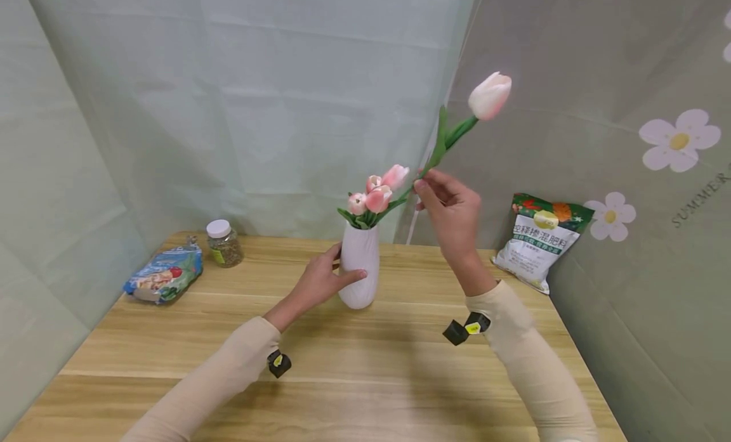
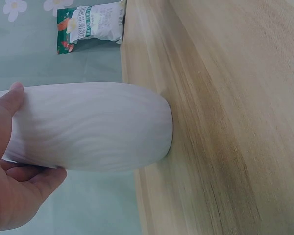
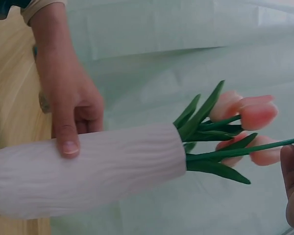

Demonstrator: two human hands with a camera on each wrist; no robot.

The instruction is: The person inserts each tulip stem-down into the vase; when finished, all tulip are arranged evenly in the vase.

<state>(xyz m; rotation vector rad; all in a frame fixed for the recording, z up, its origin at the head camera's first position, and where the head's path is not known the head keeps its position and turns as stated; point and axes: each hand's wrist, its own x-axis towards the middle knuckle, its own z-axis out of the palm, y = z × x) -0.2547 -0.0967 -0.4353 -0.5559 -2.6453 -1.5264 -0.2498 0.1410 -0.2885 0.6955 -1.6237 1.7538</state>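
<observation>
A white ribbed vase [image 1: 364, 248] stands upright on the wooden table, and my left hand [image 1: 321, 279] grips its side, thumb across the front. Several pink tulips [image 1: 378, 200] with green leaves fill its mouth. Up and to the right, my right hand [image 1: 455, 217] pinches the green stem of a single pale pink tulip [image 1: 489, 97] between thumb and fingers. In the right wrist view this stem [image 3: 264, 146] runs at a slant from the fingers down to the vase mouth. Its lower end is hidden among the leaves there.
On the left of the table [image 1: 365, 378] lies a blue plastic packet [image 1: 167, 274], beside a clear jar [image 1: 225, 244] with a white lid. A green and white bag [image 1: 539, 242] leans against the right wall. Hanging cloth sheets [image 1: 285, 112] enclose the back and sides.
</observation>
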